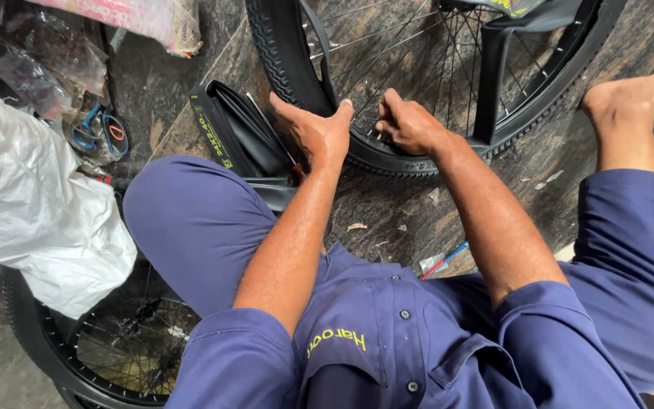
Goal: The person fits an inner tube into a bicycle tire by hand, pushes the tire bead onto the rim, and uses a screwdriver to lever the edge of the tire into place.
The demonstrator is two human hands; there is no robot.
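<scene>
A bicycle wheel (pixel 448 83) lies flat on the dark stone floor (pixel 387 204), near its far edge in the head view, spokes and black tyre facing up. The left hand (pixel 316 129) rests on the near rim of the tyre, fingers spread open and pressing down, thumb pointing toward the other hand. The right hand (pixel 409 125) sits just beside it on the same stretch of tyre, fingers curled shut and tucked at the tyre's inner edge; what they pinch is hidden. A folded inner tube (pixel 236 129) lies on the floor touching the left hand's outer side. A white bag (pixel 32 204) sits at the left edge, over a second wheel (pixel 115 348) in the near left corner. A bare foot (pixel 622 113) rests right of the wheel.
</scene>
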